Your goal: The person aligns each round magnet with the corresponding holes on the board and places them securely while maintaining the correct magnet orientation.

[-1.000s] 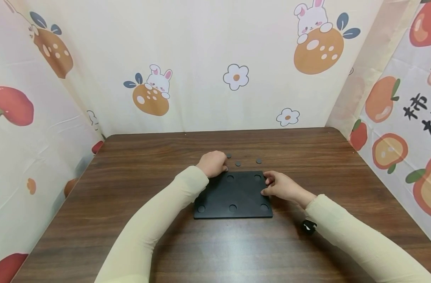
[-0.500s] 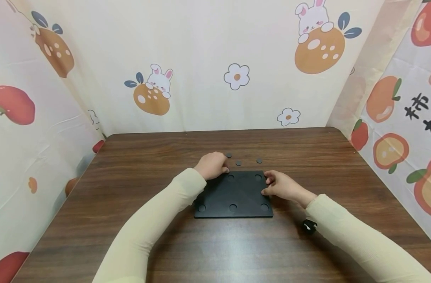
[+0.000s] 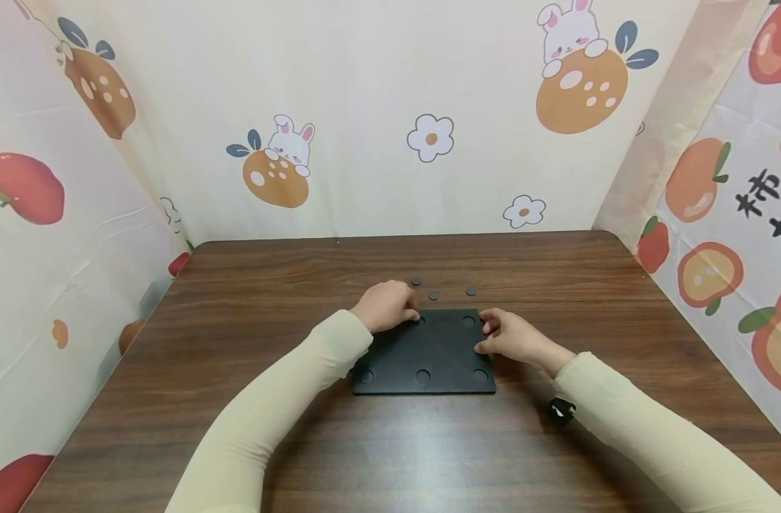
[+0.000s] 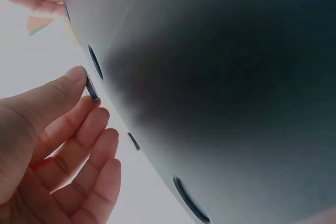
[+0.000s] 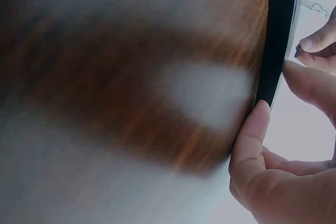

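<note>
A flat black board (image 3: 438, 349) with several round holes lies on the wooden table (image 3: 236, 313). My left hand (image 3: 411, 313) is at the board's far-left corner. In the left wrist view, the left hand (image 4: 90, 94) pinches a small black disc (image 4: 92, 88) between thumb and fingers, right beside a hole (image 4: 95, 61) in the board (image 4: 220, 87). My right hand (image 3: 484, 339) grips the board's right edge. In the right wrist view, its thumb (image 5: 253, 129) lies against the black board's edge (image 5: 278, 35). Three more black discs (image 3: 432, 295) lie just beyond the board.
Printed cloth walls (image 3: 378, 107) close the table in at the back and on both sides. The other loose discs lie at the far side (image 3: 416, 281) and to the right (image 3: 470, 291). A small black device (image 3: 560, 410) sits at my right wrist.
My left hand has slid a little nearer and to the right, onto the board's far-left corner. The right hand and the board have stayed put.
</note>
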The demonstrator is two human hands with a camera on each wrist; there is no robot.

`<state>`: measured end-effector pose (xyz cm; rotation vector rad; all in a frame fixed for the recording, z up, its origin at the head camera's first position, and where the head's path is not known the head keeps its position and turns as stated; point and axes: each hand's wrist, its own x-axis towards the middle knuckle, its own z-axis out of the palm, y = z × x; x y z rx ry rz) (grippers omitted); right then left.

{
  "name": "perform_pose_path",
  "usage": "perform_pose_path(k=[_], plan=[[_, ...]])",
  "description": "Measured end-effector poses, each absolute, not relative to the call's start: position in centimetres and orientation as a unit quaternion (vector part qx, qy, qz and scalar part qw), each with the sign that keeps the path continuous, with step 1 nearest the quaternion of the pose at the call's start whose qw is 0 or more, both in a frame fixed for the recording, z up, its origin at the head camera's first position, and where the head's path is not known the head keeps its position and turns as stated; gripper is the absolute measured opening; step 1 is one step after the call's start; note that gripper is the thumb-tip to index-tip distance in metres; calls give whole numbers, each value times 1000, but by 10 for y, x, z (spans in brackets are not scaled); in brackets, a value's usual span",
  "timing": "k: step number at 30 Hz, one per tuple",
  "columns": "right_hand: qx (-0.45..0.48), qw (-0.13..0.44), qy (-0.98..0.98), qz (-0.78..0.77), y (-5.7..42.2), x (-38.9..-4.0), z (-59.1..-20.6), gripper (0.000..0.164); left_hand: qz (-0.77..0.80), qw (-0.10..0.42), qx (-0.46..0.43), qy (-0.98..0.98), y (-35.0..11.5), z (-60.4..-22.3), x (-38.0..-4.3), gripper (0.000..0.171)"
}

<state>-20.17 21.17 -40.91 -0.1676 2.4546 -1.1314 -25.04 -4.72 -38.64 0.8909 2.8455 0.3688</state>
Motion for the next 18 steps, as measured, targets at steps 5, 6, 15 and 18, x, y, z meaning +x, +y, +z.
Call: perform_pose_path(k=[5,6,15,18], plan=[[-56,217,886,-407,212,-203,-409,71,125,75,301,942,-44,-386,-248,13],[-54,217,885,-408,212,-203,-409,71,125,75,301,942,-43,-386,-247,13],[-54,219,883,-411,213,-203,-410,71,121,77,306,941,-39,-386,-245,13],[-54,221,883,-412,214,-203,-410,72,118,80,305,942,-39,-387,-245,13]])
